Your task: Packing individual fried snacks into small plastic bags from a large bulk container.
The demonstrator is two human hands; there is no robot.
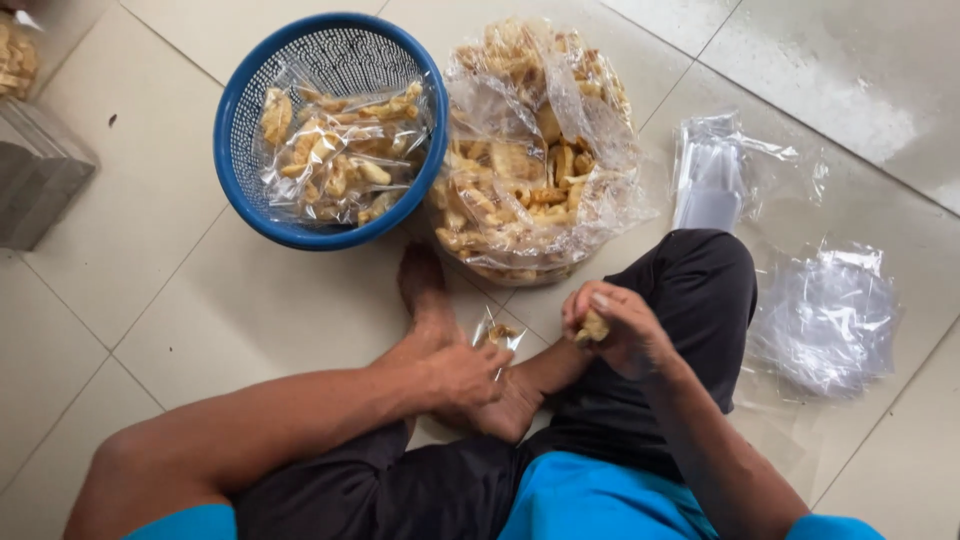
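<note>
Clear snack bags fill the blue basket; 1 large clear bag sits beside it.

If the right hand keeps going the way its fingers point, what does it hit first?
Probably the small bag held open by the left hand; the right hand, holding snack pieces, points left toward it. Depth is unclear.

- Floor: pale beige tiles w/ thin dark grout lines.
- Top right: glossy, reflects soft daylight.
- Grey stepped block at left edge.
</note>
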